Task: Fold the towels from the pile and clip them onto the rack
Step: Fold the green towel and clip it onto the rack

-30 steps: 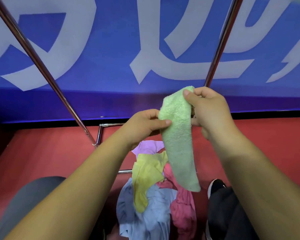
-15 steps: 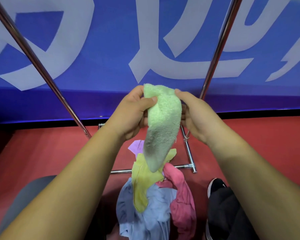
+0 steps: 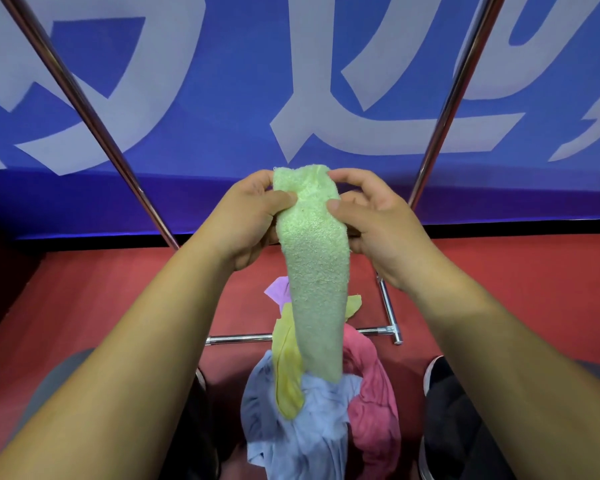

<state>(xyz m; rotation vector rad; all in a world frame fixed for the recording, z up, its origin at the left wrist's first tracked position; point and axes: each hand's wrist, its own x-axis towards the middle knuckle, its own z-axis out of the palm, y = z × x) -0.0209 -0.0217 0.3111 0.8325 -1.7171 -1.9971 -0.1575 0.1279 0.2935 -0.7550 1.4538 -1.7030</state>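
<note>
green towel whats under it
Below the green towel: the pile, with purple towel, yellow towel, pink towel and blue towel showing. Its hanging end hides the pile's middle and part of the rack bar.

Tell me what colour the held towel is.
The towel is light green; head view shows it best.

Both forearms raised; left hand (image 3: 246,220) and right hand (image 3: 371,220) pinch the fuzzy light-green towel (image 3: 312,271) between thumbs and fingers.
</note>
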